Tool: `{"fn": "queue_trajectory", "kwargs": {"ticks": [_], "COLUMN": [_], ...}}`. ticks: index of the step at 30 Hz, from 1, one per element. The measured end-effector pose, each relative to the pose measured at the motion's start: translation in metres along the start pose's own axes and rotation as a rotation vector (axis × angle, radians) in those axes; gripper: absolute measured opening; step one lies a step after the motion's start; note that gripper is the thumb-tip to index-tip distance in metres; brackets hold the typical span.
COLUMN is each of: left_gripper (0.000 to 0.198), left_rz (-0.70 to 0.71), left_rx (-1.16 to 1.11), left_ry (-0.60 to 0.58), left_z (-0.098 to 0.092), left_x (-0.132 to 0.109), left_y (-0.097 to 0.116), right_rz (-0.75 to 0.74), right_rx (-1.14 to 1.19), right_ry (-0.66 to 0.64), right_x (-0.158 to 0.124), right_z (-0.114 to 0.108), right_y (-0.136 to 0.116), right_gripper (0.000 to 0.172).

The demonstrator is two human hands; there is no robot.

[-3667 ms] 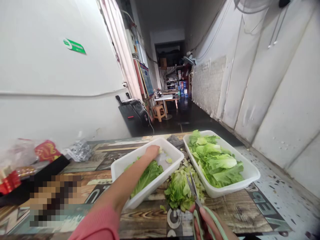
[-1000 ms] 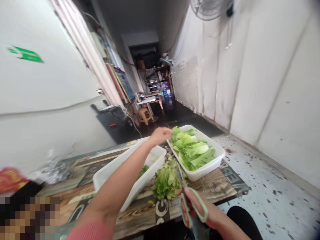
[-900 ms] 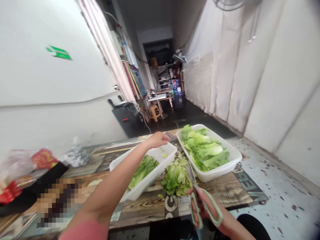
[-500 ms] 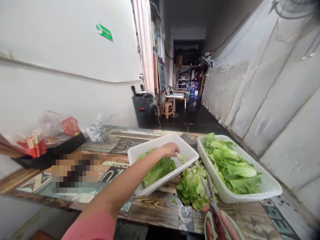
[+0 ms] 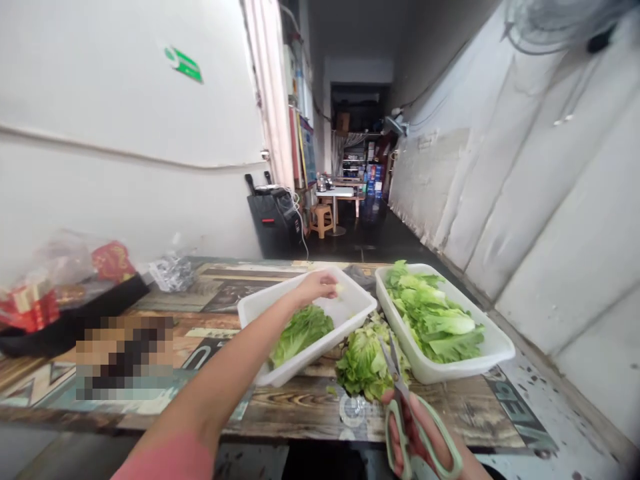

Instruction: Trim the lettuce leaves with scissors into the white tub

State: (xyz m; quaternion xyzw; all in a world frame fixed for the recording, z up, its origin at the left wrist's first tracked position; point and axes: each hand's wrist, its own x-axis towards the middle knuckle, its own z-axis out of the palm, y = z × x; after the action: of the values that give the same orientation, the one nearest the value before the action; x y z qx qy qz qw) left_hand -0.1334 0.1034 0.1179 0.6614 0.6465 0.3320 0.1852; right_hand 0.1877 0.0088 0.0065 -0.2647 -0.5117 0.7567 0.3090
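Observation:
My left hand (image 5: 315, 287) reaches over a white plastic tray (image 5: 320, 340) and pinches a small pale piece of lettuce (image 5: 340, 289). Torn green lettuce leaves (image 5: 300, 335) lie in that tray. My right hand (image 5: 413, 427) is shut on green-handled kitchen scissors (image 5: 400, 400), with the blades pointing up beside a loose lettuce pile (image 5: 367, 363) on the tabletop. A second white tray (image 5: 445, 363), heaped with larger lettuce leaves (image 5: 433, 317), stands just beyond the pile. A pink sleeve (image 5: 165, 460) covers my left forearm near the bottom edge.
The wood-print table (image 5: 280, 417) holds a black tray (image 5: 65, 330), red packets (image 5: 113, 261), a foil bag (image 5: 173, 273) and a pixelated patch (image 5: 125, 357) at left. White walls flank a narrow corridor, with a black speaker (image 5: 273, 223) and a wall fan (image 5: 555, 23).
My left hand has returned from the far end of the right tray to above the left tray, now pinching a pale piece. My head has swung, shifting the view. The scissors stay in my right hand.

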Motion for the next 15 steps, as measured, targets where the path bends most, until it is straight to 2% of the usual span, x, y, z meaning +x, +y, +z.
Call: {"fn": "queue_trajectory", "kwargs": {"ticks": [1,3,5,10,15], "left_gripper": [0.024,0.033,0.044,0.050,0.049], "left_rz": [0.014,-0.014,-0.054,-0.110,-0.130], "left_rx": [-0.095,-0.477,-0.688,-0.706,-0.624], "left_ry": [0.015,0.026,-0.042,-0.172,-0.196], "left_z": [-0.001,0.004,0.015,0.045,0.063], "left_x": [-0.008,-0.025,-0.039,-0.059,-0.058], "left_y": [0.007,0.022,0.038,0.072,0.081], "right_rz": [-0.010,-0.025,-0.056,-0.120,-0.112], "right_rx": [0.010,0.010,-0.069,-0.173,-0.161], "right_ry": [-0.045,-0.120,-0.115,-0.055,-0.049], "right_x": [0.002,0.006,0.009,0.011,0.010], "right_z": [0.003,0.007,0.010,0.009,0.001], "right_y": [-0.003,-0.012,-0.022,-0.031,-0.030], "right_gripper": [0.053,0.051,0.052,0.059,0.058]}}
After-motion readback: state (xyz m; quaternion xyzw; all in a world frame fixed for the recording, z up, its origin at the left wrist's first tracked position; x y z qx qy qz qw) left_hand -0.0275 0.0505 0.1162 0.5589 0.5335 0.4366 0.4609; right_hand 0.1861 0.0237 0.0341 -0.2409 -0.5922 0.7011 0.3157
